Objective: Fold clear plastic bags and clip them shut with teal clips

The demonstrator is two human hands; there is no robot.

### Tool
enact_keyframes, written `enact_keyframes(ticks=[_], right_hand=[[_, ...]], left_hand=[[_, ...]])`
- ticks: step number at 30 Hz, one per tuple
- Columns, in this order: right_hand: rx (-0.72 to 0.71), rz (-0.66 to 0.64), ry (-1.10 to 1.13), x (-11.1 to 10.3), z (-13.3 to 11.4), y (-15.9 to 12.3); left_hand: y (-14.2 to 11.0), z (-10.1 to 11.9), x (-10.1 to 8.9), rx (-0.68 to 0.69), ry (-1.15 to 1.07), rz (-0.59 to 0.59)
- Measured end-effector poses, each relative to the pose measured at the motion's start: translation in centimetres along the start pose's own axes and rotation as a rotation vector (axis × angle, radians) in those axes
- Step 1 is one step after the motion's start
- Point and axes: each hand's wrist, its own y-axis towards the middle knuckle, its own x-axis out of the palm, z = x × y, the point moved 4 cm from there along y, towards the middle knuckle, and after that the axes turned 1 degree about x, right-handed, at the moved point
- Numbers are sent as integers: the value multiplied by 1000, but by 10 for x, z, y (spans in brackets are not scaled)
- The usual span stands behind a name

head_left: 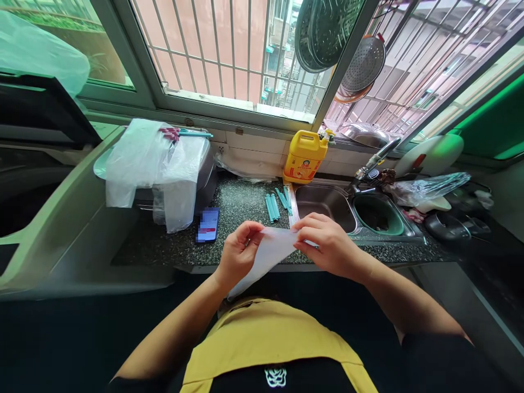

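Note:
A translucent white plastic bag hangs between my two hands in front of the counter edge. My left hand pinches its upper left corner between thumb and fingers. At the upper right corner, my right hand grips the bag's edge with its fingertips. Just beyond the hands, several teal sealing clips lie on the speckled counter beside the sink. A phone with a lit screen rests on the counter left of my left hand.
More white plastic bags drape over a dark box at the left, with teal and dark red clips on top. A yellow jug stands behind the steel sink. A green basin sits in the right bowl under the faucet.

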Motion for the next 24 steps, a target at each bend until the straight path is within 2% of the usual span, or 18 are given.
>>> enact_keyframes(ticks=[5, 10, 13, 16, 18, 21, 24], right_hand=[[8, 24, 22, 1, 3, 2], [-2, -144, 56, 3, 3, 6], [-43, -139, 126, 0, 0, 6], [-79, -89, 57, -5, -3, 3], [-102, -132, -20, -4, -4, 1], [-149, -229, -36, 2, -7, -1], [-176, -233, -28, 5, -7, -2]], left_hand=[[-3, -2, 1, -52, -35, 14], [-10, -2, 0, -42, -38, -76], [-13, 1, -2, -10, -30, -102], [-14, 4, -4, 14, -40, -66], [-15, 7, -4, 12, -53, -50], [-16, 8, -1, -2, -64, -105], [-17, 8, -1, 15, -61, -120]])
